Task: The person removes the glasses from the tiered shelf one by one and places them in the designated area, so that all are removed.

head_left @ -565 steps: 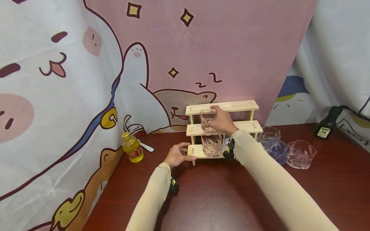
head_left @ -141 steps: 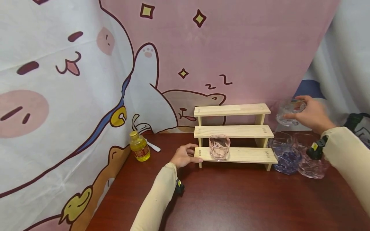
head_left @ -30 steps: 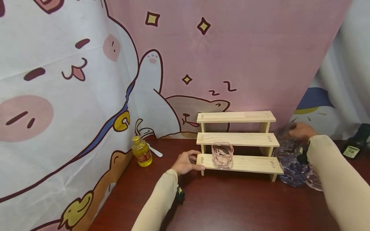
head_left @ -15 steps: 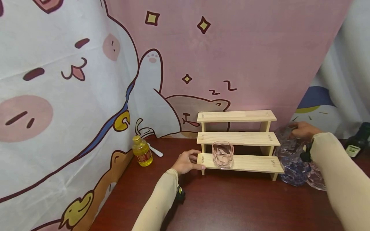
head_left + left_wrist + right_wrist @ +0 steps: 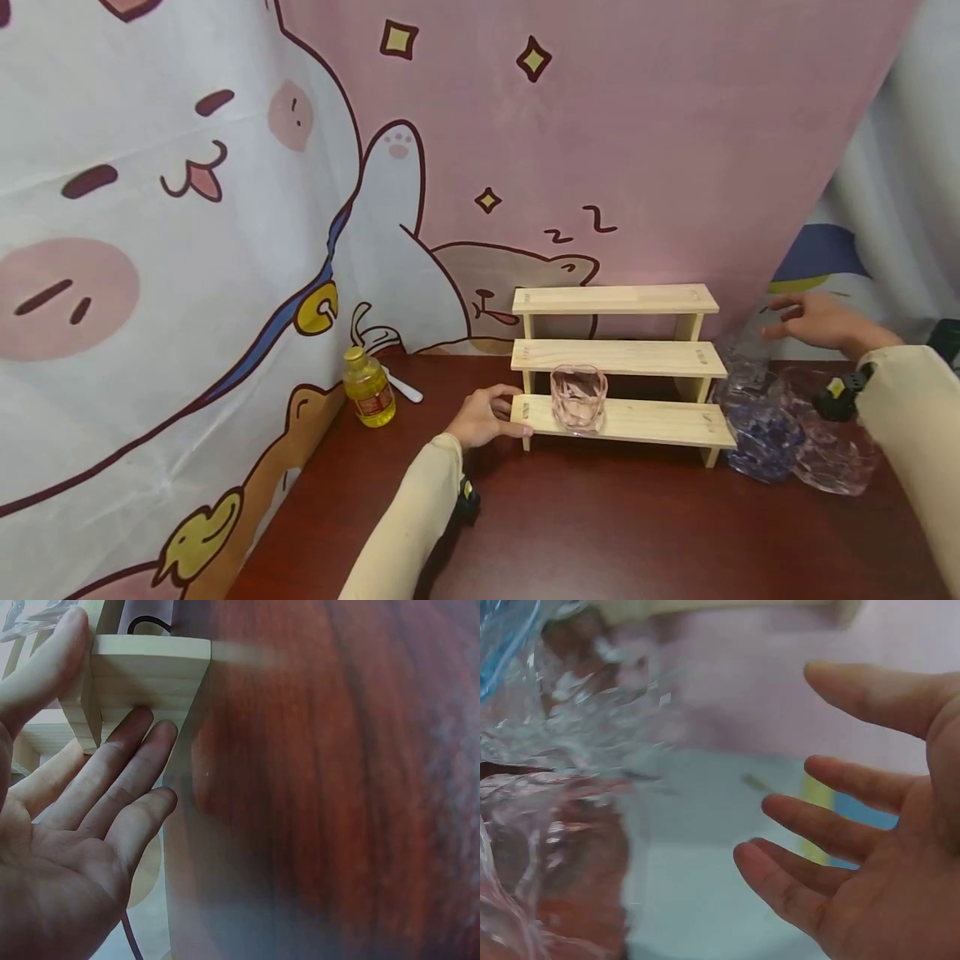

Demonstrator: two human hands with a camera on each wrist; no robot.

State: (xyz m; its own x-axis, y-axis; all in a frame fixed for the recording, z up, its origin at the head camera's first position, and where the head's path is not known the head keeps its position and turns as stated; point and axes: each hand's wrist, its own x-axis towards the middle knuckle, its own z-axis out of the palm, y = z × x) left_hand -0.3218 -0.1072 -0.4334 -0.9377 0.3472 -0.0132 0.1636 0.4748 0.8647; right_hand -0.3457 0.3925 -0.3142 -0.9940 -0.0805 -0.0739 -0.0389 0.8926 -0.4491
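Observation:
My left hand [image 5: 483, 418] grips the left end of a three-tiered wooden display shelf [image 5: 618, 357], thumb at the bottom tier's front edge. In the left wrist view its fingers [image 5: 131, 776] lie against the shelf's end panel [image 5: 142, 679]. A pink-tinted glass [image 5: 578, 400] stands upright on the bottom tier, left of its middle. My right hand [image 5: 828, 321] hangs with fingers spread and nothing in it, above and right of clear glasses [image 5: 747, 379]. A blue glass [image 5: 763, 442] and a pink glass [image 5: 836, 458] stand in front of them. The right wrist view shows a gap between fingertips and clear glass [image 5: 592, 712].
A bottle of yellow liquid [image 5: 369, 387] stands at the back left, a white-handled utensil [image 5: 402, 387] behind it. Part of a dark bottle [image 5: 947, 342] shows at the right edge. Printed cloth [image 5: 660, 150] hangs close behind the shelf.
The middle tier's glass is gone since the oldest frame. My right hand carried a clear glass to the right-hand group, let it go and drew back right. My left hand stays on the shelf.

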